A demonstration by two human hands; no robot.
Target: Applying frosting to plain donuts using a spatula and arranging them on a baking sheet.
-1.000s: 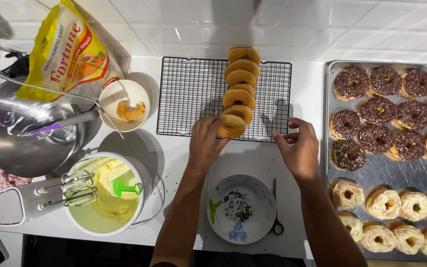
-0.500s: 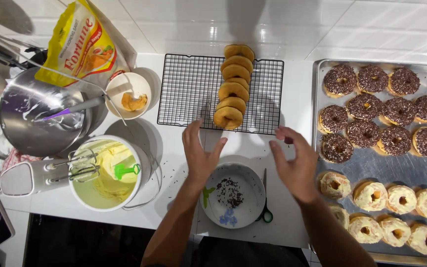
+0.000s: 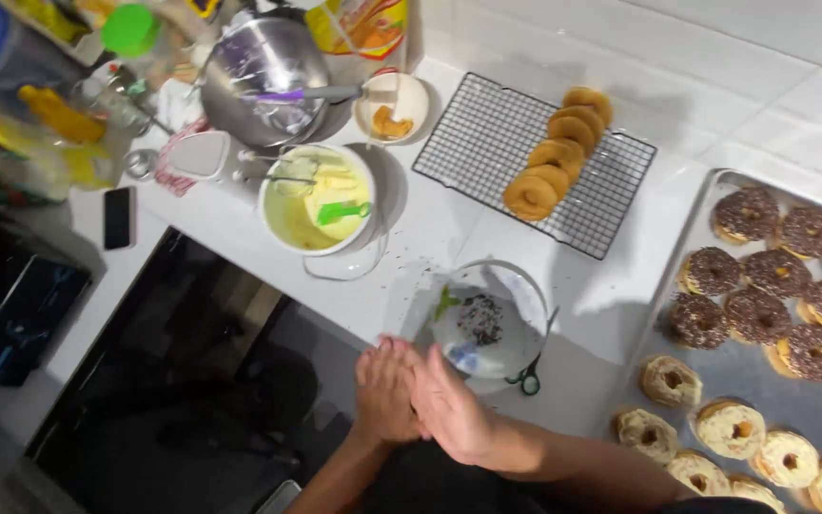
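Sprinkle bowl (image 3: 492, 324) just beyond hands; left hand (image 3: 384, 390) and right hand (image 3: 449, 405) pressed palm-to-palm (both flat, holding nothing).

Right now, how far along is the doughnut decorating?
Done: a tray holds dark-sprinkled doughnuts and pale-topped doughnuts. In hand: nothing; the left hand and right hand press together beside the sprinkle bowl. Left: plain doughnuts sit bare on the wire rack, near the bowl of yellow cream.

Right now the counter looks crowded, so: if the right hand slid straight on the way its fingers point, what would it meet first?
The right hand is already pressed against the left hand, so it meets that first.
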